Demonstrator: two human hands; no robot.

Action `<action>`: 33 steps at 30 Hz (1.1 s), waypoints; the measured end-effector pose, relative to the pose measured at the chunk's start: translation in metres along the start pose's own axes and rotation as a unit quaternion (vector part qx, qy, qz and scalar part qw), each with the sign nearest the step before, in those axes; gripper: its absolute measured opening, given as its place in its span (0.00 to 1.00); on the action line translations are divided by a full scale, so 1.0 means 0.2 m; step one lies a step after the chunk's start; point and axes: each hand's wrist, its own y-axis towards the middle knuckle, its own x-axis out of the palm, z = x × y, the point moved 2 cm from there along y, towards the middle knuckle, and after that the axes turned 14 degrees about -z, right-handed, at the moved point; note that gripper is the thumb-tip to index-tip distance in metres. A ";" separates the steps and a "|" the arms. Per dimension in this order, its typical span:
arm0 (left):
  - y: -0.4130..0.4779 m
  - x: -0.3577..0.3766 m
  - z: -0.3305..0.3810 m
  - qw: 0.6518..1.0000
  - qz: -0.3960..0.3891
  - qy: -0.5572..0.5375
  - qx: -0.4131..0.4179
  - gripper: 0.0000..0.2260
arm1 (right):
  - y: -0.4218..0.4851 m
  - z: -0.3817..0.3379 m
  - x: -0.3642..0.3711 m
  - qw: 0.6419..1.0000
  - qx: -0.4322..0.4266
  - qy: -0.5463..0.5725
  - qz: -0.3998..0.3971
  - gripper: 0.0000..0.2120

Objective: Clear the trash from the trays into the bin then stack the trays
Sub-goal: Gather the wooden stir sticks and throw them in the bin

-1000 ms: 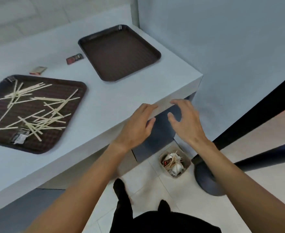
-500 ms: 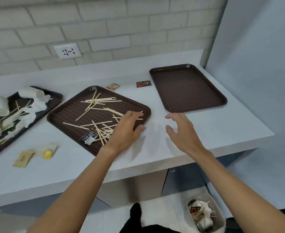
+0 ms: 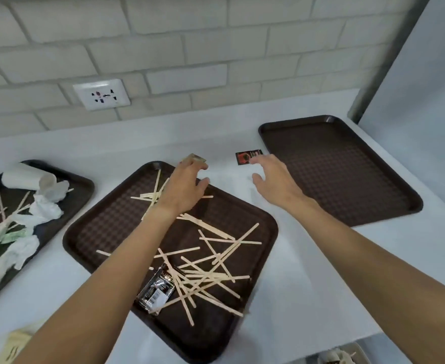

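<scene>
Brown plastic trays, three, on the white desk [image 3: 294, 285]. Left tray [image 3: 84, 181]: one paper cup [image 3: 24, 177] on its side, several crumpled napkins [image 3: 46, 207], a few wooden sticks. Partly out of view.

Middle tray [image 3: 103, 227]: wooden stir sticks [image 3: 231, 240] scattered and crossed, overlapping too much for a sure count. One black sachet [image 3: 155, 290] lies under some of them at the near edge.

Right tray [image 3: 334, 174]: bare, nothing on it.

Two loose sachets on the desk beyond the middle tray: one tan sachet [image 3: 194, 158], one red-and-black sachet [image 3: 248, 156].

Left grip [image 3: 183, 190] hangs over the far corner of the middle tray, fingers loosely bent, holding nothing. Its fingertips are at the tan sachet; contact cannot be told.

Right grip [image 3: 273, 179] is over the desk between the middle and right trays, fingers spread wide, holding nothing. Its fingertips are just beside the red-and-black sachet.

One bin [image 3: 359, 350] shows at the bottom right corner, below the desk edge, with trash in it.

One wall socket [image 3: 101, 94] in the brick wall. Pale yellow packets [image 3: 19, 342] at the near left desk edge; count unclear.
</scene>
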 end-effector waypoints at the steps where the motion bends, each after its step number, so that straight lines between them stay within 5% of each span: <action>1: 0.06 -0.02 -0.04 1.000 -0.006 0.000 -0.004 0.15 | 0.07 0.01 0.00 1.000 0.009 -0.006 -0.014 0.20; 10: 0.53 0.00 -0.32 0.988 -0.066 0.049 -0.132 0.14 | 0.58 0.12 0.02 0.986 0.069 -0.127 -0.084 0.11; 14: 0.64 0.06 -0.37 0.976 -0.103 0.075 -0.176 0.19 | 0.74 0.15 0.03 0.962 0.075 -0.226 -0.132 0.20; 19: 0.66 0.09 -0.37 0.980 -0.090 -0.017 -0.175 0.19 | 0.76 0.17 0.09 0.949 0.078 -0.274 -0.137 0.17; 26: 0.55 0.09 -0.18 0.993 -0.039 -0.061 -0.097 0.23 | 0.56 0.14 0.08 0.977 0.078 -0.110 -0.166 0.17; 33: 0.34 0.13 0.08 0.991 0.017 -0.125 -0.036 0.13 | 0.19 0.17 -0.01 0.997 0.036 0.067 -0.001 0.16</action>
